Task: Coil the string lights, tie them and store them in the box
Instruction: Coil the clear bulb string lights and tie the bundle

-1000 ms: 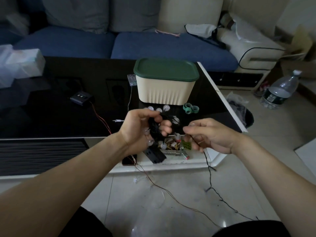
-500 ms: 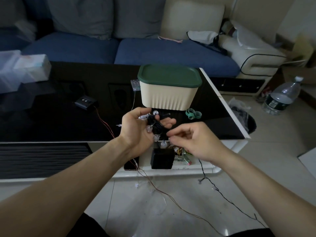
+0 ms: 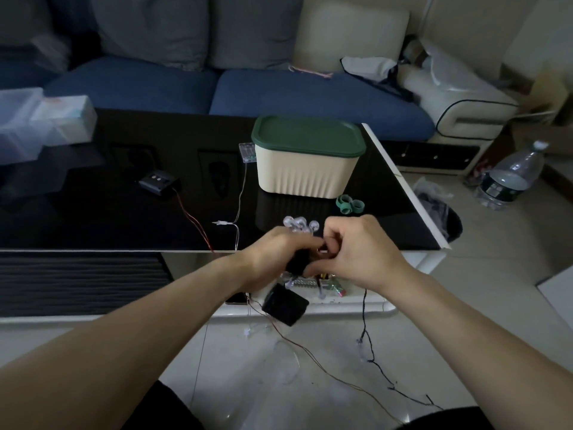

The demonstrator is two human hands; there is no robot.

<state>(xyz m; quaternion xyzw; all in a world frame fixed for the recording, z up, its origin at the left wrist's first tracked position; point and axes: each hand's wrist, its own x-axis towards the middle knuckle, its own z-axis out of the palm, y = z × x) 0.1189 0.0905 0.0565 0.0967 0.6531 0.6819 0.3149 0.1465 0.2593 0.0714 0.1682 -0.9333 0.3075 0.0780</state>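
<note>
Two hands, both just in front of the desk (image 3: pixel 124 218) near edge. Left hand (image 3: pixel 273 259) is curled round the coiled string lights (image 3: pixel 299 226); right hand (image 3: pixel 359 252) pinches the black wire at the same bundle, knuckles touching the left's fingers. About four clear bulbs stick up above the left hand. One black battery pack (image 3: pixel 285 305) hangs below the hands, tilted. One black wire tail (image 3: pixel 366 324) drops from the right hand to the floor and trails toward the person; a red-brown wire crosses the tiles beside it.

On the desk, beyond the hands: one green tie (image 3: pixel 350 204), just in front of the box (image 3: pixel 307 172). One box, cream with green lid (image 3: pixel 307 135) on, near the desk's right edge. One clear battery holder (image 3: pixel 247 152) touching the box's left side, its thin wire running back toward the hands. One small black module (image 3: pixel 158 181) further left of the box, with a red lead. Bare desk surface lies between the module and the box.

One water bottle (image 3: pixel 511 178) stands on the floor, well right of the box.
</note>
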